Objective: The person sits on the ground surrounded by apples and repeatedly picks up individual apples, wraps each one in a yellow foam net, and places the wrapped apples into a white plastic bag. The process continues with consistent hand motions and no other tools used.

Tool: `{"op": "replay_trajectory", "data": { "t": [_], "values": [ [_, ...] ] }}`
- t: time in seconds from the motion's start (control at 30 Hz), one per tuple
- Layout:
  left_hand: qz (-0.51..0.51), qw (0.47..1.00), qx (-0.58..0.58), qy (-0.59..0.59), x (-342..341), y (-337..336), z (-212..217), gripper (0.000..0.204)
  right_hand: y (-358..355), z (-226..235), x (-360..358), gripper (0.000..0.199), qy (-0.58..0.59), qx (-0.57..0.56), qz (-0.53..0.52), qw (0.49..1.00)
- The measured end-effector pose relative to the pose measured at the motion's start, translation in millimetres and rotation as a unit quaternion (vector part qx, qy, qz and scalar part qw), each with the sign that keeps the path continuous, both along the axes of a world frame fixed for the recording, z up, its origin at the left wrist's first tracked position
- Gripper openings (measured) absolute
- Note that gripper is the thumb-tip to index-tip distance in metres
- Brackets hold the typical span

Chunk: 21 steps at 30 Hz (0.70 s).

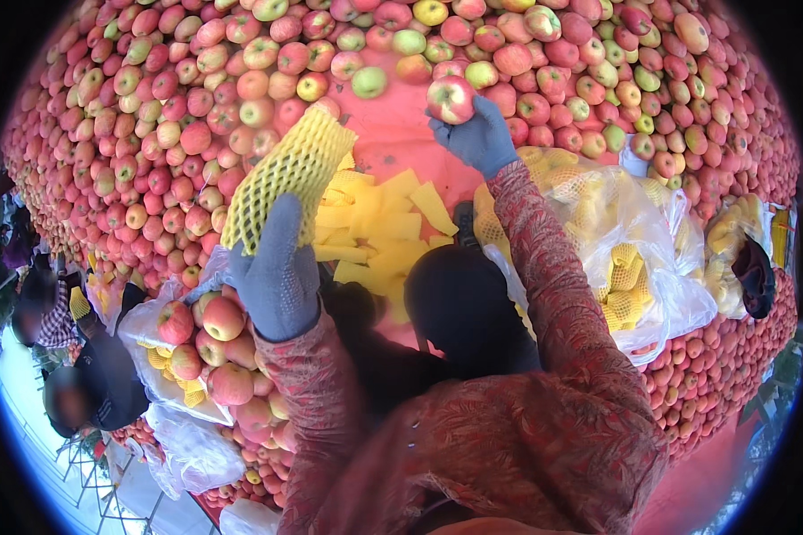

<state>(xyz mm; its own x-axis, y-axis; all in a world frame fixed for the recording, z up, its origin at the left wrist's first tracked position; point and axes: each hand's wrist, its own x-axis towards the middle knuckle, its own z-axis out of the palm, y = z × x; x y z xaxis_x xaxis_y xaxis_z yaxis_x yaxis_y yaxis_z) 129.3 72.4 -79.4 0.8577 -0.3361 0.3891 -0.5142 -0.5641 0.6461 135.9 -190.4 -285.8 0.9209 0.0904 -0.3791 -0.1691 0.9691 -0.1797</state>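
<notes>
foam net (287,174): yellow, tilted, left hand (278,272) | apple (451,99): red-and-cream, right hand (478,138)

Left hand (281,272): grey knit glove, matt, finely dotted. Right hand (480,138): same dull knit. Net sleeve (285,183): yellow plastic foam, open mesh, matt. Held apple (451,99): smooth skin, light gloss. Bag (658,276): thin clear plastic, crinkled, shiny. Patterned top (500,428): soft cloth. Groundsheet (385,129): smooth (plastic or coated cloth, can't tell from here).

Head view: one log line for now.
left hand: holds yellow foam net | right hand: holds apple | around: apple pile
</notes>
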Motion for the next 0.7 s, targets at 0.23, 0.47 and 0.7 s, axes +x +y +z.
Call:
{"op": "replay_trajectory", "data": {
  "t": [0.23,0.47,0.7],
  "values": [
    [-0.075,0.962,-0.171,0.201,-32.1,-64.2,14.0,0.063,44.1,147.0,-60.1,0.060,-0.206,0.078,0.093,0.971],
    [-0.081,0.963,-0.195,0.165,-88.8,-75.1,45.4,0.072,77.9,211.3,-137.1,0.053,-0.091,-0.013,0.035,0.995],
    [-0.125,0.882,-0.343,0.298,-123.2,-44.7,80.4,0.053,41.6,209.2,-178.3,0.045,-0.113,-0.225,0.069,0.965]
  ]
}}
